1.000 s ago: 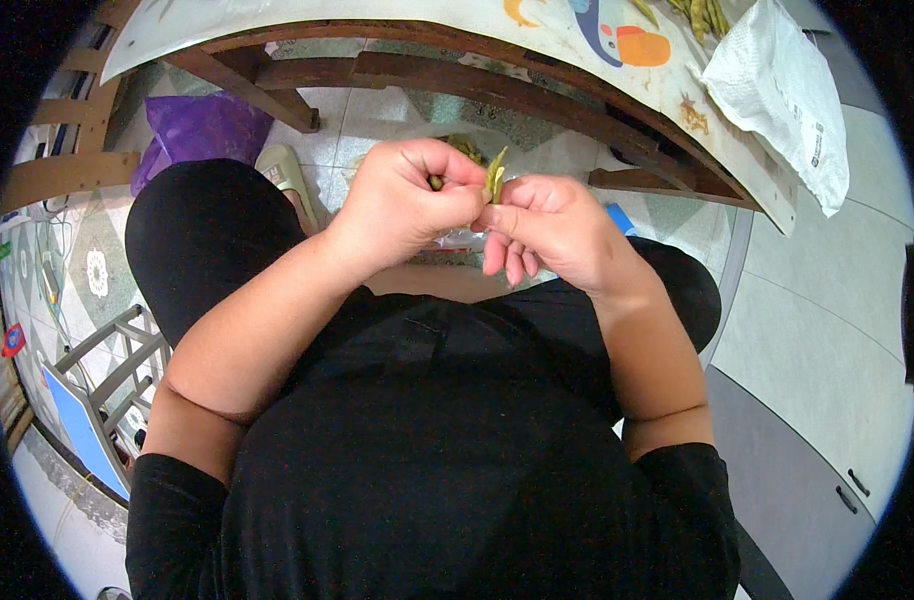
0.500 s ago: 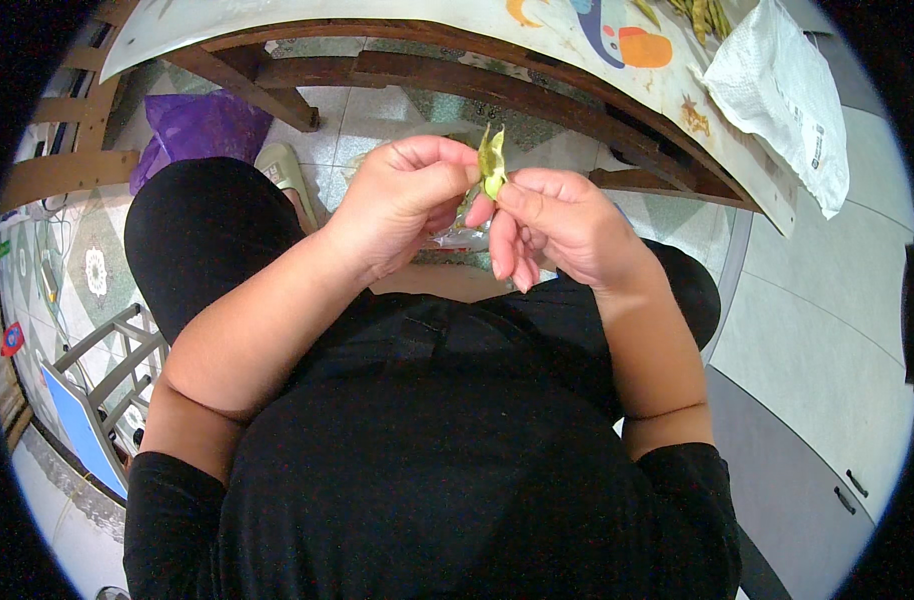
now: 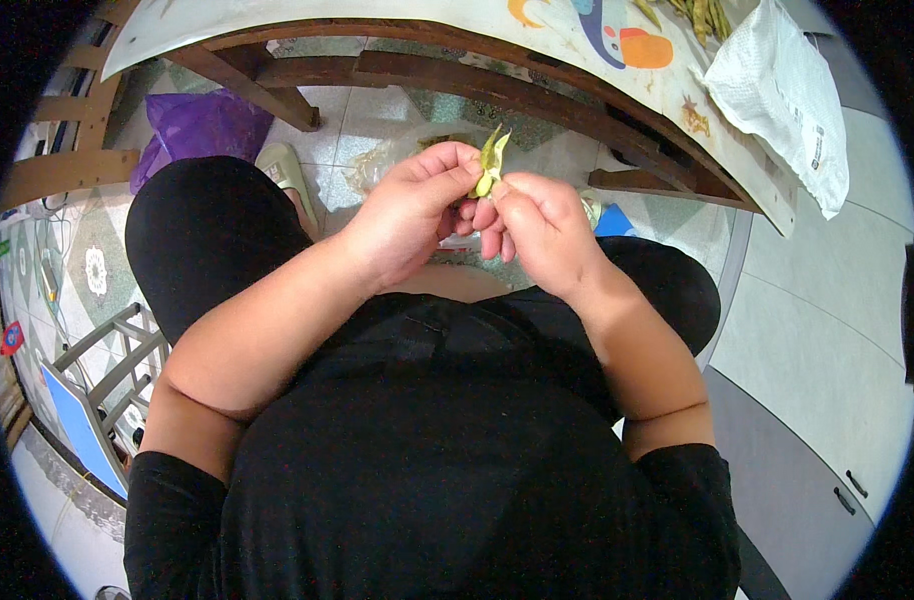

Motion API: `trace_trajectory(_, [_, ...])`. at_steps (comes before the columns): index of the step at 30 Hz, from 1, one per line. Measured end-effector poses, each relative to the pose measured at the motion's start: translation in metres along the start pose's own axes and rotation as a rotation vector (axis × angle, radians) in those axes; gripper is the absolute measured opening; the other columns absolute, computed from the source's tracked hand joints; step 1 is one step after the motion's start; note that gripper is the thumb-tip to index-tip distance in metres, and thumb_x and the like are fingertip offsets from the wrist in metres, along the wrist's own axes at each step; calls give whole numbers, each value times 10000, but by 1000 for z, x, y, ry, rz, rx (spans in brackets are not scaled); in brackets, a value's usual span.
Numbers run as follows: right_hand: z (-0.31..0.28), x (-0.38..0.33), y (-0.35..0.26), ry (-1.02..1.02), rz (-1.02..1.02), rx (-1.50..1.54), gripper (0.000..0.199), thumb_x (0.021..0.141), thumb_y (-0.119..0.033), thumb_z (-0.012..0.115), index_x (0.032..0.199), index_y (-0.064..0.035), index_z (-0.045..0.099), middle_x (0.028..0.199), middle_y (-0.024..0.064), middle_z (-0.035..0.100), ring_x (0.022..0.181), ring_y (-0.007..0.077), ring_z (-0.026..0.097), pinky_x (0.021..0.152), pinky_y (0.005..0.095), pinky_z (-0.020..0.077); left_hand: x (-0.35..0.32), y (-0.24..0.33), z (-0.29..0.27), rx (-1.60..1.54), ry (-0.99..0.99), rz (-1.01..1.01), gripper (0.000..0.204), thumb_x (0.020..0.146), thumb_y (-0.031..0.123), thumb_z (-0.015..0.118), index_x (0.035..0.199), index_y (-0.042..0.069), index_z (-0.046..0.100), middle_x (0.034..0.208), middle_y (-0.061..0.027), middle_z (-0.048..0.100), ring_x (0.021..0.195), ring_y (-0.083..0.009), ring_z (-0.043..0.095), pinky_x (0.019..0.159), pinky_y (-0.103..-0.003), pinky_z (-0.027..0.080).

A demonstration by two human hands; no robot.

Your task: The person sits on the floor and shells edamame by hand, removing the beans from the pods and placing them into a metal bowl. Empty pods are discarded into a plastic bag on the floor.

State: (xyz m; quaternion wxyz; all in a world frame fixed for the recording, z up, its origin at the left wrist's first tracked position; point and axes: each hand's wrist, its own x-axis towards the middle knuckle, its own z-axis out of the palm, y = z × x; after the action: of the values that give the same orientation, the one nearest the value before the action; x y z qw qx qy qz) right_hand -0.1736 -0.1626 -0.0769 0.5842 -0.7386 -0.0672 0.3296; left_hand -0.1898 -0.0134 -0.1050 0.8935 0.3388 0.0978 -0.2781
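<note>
A split green bean pod (image 3: 490, 160) stands between my two hands, its halves parted at the top and a pale green bean showing low in it. My left hand (image 3: 417, 205) pinches the pod's left side between thumb and forefinger. From the other side my right hand (image 3: 545, 222) grips its lower right edge, fingers curled under. Beneath the hands, mostly hidden, lies clear plastic (image 3: 375, 165) near the floor.
Ahead stands a wooden table (image 3: 397, 22) with a printed cover; more pods (image 3: 712, 18) and a white plastic bag (image 3: 782, 105) lie at its right. A purple bag (image 3: 202, 125) sits by my left knee. A blue-topped folding stool (image 3: 85, 425) is at left, pale cabinets (image 3: 817, 310) at right.
My right hand has shifted left and its fingers have curled in closer to my left hand. The pod leans slightly more to the right. A blue object now shows beside my right knee.
</note>
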Motion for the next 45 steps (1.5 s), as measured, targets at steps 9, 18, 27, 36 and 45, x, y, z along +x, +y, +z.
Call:
trace_trajectory(9, [1,7,4,274,-95,-662,254,769,-260,480,660,-42,549,641,162,558,572,329,543,516,398,431,6,-7,-3,-29,91,-12,134,829,112,471,932,29,492,814,-27,532,681,-84,474,603,-208,395])
trace_trajectory(18, [-10,10,0,280,68,-510,305,768,-299,506,623,-31,527,572,168,516,525,305,524,479,372,394,9,1,-15,-52,283,-4,163,801,97,486,945,23,506,789,-18,524,665,-102,463,594,-207,375])
trace_trajectory(27, [-7,1,-37,273,-404,-520,144,722,-158,593,681,-27,549,614,113,524,531,225,511,482,307,395,7,6,-8,-74,295,-7,145,814,234,525,786,95,497,636,16,467,569,-93,427,508,-216,350])
trace_trajectory(36, [-37,79,-127,542,-776,-997,152,748,-159,541,833,-41,587,782,86,559,681,201,538,639,274,423,16,7,-9,-37,254,-42,216,817,291,513,705,110,482,559,41,417,459,-76,359,430,-216,292])
trace_trajectory(45, [-51,130,-137,693,-565,-1193,154,730,-212,533,801,-94,602,843,109,558,812,291,531,686,368,430,5,22,-10,68,157,-27,240,831,272,483,671,93,493,520,52,378,461,-65,332,427,-208,272])
